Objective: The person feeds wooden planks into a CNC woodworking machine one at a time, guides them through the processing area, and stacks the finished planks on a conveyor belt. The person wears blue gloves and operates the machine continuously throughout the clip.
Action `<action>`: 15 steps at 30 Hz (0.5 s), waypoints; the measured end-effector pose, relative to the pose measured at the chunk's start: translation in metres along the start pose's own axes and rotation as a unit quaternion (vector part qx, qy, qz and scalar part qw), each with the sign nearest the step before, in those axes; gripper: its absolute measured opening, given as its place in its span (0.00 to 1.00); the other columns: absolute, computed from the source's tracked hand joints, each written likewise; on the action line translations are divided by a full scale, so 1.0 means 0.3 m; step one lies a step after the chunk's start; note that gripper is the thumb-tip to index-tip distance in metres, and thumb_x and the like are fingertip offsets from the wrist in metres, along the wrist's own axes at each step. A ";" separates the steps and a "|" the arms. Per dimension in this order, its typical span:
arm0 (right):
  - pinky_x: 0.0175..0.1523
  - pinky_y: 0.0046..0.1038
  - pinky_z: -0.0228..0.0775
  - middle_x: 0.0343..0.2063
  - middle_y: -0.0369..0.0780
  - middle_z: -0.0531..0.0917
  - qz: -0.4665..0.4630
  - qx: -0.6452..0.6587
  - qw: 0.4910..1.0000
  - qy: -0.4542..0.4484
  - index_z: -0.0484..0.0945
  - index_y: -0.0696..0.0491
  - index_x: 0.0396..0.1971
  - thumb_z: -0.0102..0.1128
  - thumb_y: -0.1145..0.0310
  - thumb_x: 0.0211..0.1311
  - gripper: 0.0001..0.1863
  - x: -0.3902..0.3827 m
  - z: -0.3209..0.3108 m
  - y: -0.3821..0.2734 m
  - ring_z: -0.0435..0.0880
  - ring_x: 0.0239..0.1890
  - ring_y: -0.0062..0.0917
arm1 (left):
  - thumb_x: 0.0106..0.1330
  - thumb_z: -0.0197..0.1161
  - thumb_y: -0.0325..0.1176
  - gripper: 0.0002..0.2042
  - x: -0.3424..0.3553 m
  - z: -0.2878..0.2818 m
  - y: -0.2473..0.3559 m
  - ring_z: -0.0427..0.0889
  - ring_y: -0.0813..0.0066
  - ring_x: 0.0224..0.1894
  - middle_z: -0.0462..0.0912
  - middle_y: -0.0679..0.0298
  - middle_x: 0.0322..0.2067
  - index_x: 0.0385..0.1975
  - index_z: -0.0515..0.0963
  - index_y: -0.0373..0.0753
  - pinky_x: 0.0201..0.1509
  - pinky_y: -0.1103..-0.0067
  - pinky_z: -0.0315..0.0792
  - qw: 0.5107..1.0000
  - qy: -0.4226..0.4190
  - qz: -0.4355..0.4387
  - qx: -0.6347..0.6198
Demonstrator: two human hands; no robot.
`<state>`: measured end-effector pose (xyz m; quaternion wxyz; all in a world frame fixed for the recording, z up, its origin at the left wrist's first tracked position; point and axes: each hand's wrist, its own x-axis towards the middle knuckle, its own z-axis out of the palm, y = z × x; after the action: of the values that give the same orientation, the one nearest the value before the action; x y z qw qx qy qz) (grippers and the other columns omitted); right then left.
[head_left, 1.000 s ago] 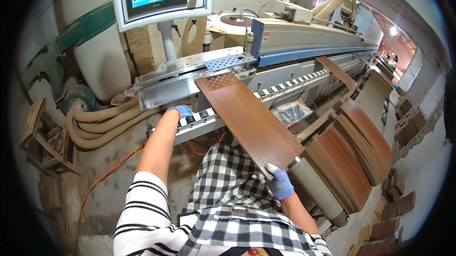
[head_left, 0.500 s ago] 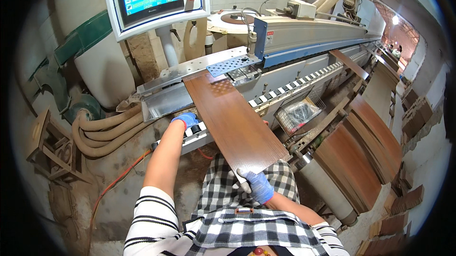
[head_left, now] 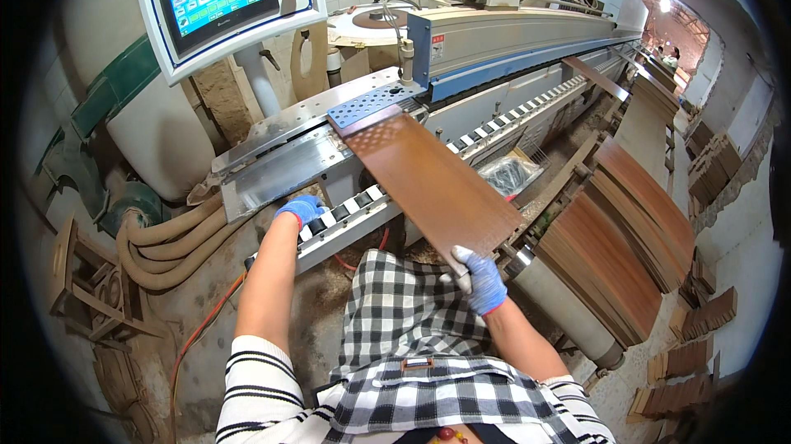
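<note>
A long brown wood-grain board (head_left: 441,184) lies with its far end against the perforated blue plate (head_left: 371,108) of a long machine. Its near end rests in my right hand (head_left: 482,279), gloved in blue and grey, with the thumb on top and the fingers beneath the edge. Over the roller rail (head_left: 350,217) with black and white wheels, my left hand (head_left: 305,209) rests in a blue glove. Most of its fingers are hidden behind the rail.
A control panel (head_left: 216,3) with a lit screen stands at the upper left. Stacked brown boards (head_left: 597,267) lie on the right beside a grey roller (head_left: 568,312). Ribbed hoses (head_left: 169,254) curl at the left. Along the machine's blue-edged beam (head_left: 511,49), another board (head_left: 595,77) sticks out.
The board has shifted rightward along the machine, its far end now up against the blue plate. My right hand has moved right with it. My left hand stays on the rail; the view has shifted.
</note>
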<state>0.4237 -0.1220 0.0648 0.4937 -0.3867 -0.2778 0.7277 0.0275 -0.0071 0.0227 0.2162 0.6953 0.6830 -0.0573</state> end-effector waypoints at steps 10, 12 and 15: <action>0.28 0.30 0.76 0.37 0.35 0.77 -0.036 -0.013 0.995 0.088 0.71 0.50 0.44 0.61 0.64 0.51 0.19 0.130 -0.145 -0.200 0.78 0.36 0.24 | 0.59 0.51 0.42 0.16 0.026 0.018 -0.019 0.77 0.55 0.40 0.79 0.53 0.39 0.42 0.75 0.41 0.45 0.69 0.69 0.999 -0.015 0.023 -0.031; 0.29 0.32 0.75 0.37 0.35 0.78 -0.040 -0.038 0.993 0.102 0.71 0.50 0.44 0.62 0.62 0.52 0.20 0.164 -0.184 -0.226 0.78 0.35 0.23 | 0.58 0.52 0.41 0.16 0.059 0.044 -0.081 0.78 0.58 0.40 0.79 0.54 0.40 0.42 0.76 0.41 0.45 0.69 0.69 0.999 -0.018 0.032 -0.034; 0.27 0.29 0.73 0.31 0.35 0.79 -0.097 -0.041 0.982 0.155 0.72 0.51 0.42 0.57 0.55 0.56 0.19 0.184 -0.245 -0.272 0.77 0.29 0.20 | 0.58 0.52 0.42 0.17 0.062 0.031 -0.033 0.77 0.64 0.41 0.79 0.56 0.41 0.41 0.76 0.39 0.45 0.68 0.69 0.994 -0.028 0.021 -0.104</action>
<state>0.5144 -0.0394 0.0730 0.5831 -0.4857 -0.2635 0.5956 0.0209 0.0064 0.0052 0.3070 0.6817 0.6641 -0.0009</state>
